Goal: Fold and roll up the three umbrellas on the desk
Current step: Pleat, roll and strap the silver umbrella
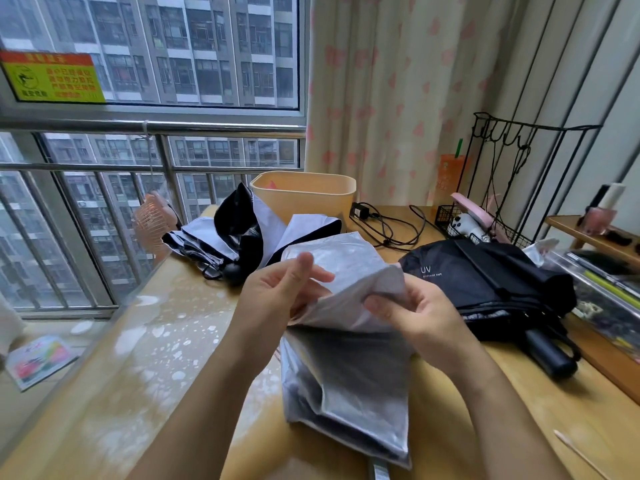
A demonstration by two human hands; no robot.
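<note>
Both forearms are seen reaching forward from the lower edge of the head view, converging over the middle of the desk (485, 410). The left hand (287, 289) is held palm inward, its thumb laid on top of a raised panel of the silver umbrella (346, 368) and its fingers tucked beneath, so that the fabric is pinched. The right hand (415, 313) is curled round the adjoining fold of the same canopy, which is gripped between thumb and fingers. The lower part of the canopy is left lying flat on the desk, directly before the person.

A white-and-black umbrella (221, 237) is shown loosely collapsed at the far left, just beside a small fan (152, 226) and a yellow bin (304, 192). A black umbrella (485, 282) marked "UV" is laid to the right, near the right hand but apart from it.

The left desk edge is seen running diagonally along the window railing. Bare, glare-lit surface is left between that edge and the silver umbrella; a narrower bare strip is left on the right, where a thin stick (581, 455) lies.
</note>
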